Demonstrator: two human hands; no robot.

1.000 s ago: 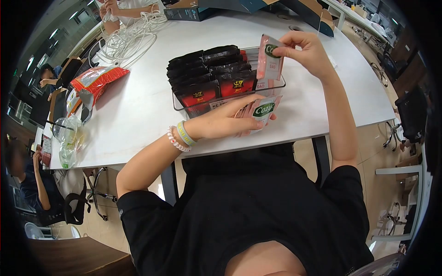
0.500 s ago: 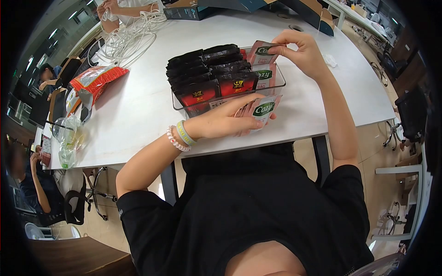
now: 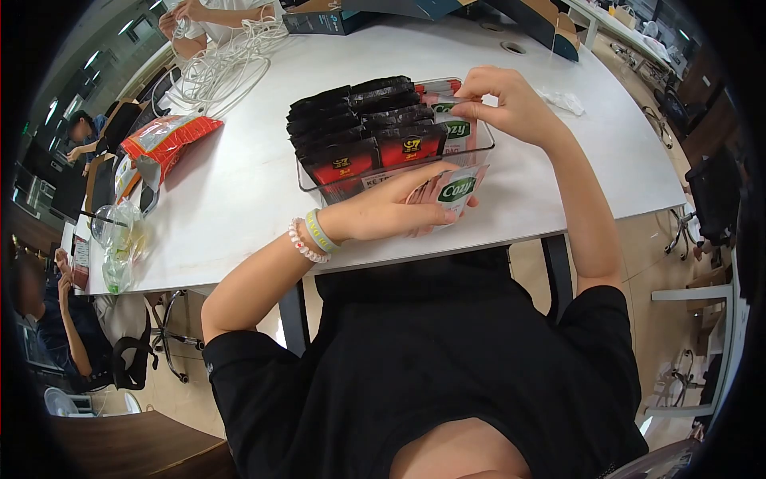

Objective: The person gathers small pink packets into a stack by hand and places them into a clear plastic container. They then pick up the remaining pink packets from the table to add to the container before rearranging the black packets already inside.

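A wire basket (image 3: 488,146) stands near the table's front edge, packed with two rows of black and red G7 coffee sachets (image 3: 411,145). Along its right side are pink Cozy tea sachets (image 3: 459,132). My left hand (image 3: 391,206) is closed around a small fanned bunch of Cozy tea sachets (image 3: 456,190), just in front of the basket. Over the basket's back right part, my right hand (image 3: 503,104) pinches the top edge of a Cozy tea sachet (image 3: 441,105), which sits down among the others. My right fingers partly cover it.
White cables (image 3: 231,68) lie in a tangle at the back left, near another person's hands (image 3: 187,16). An orange-red bag (image 3: 169,140) and a clear plastic cup (image 3: 116,227) are on the left. Dark boxes (image 3: 319,20) stand at the back; a crumpled clear wrapper (image 3: 564,101) lies right.
My right hand has moved slightly down and left, lowering its tea sachet into the basket's right side. My left hand stays with its bunch of sachets.
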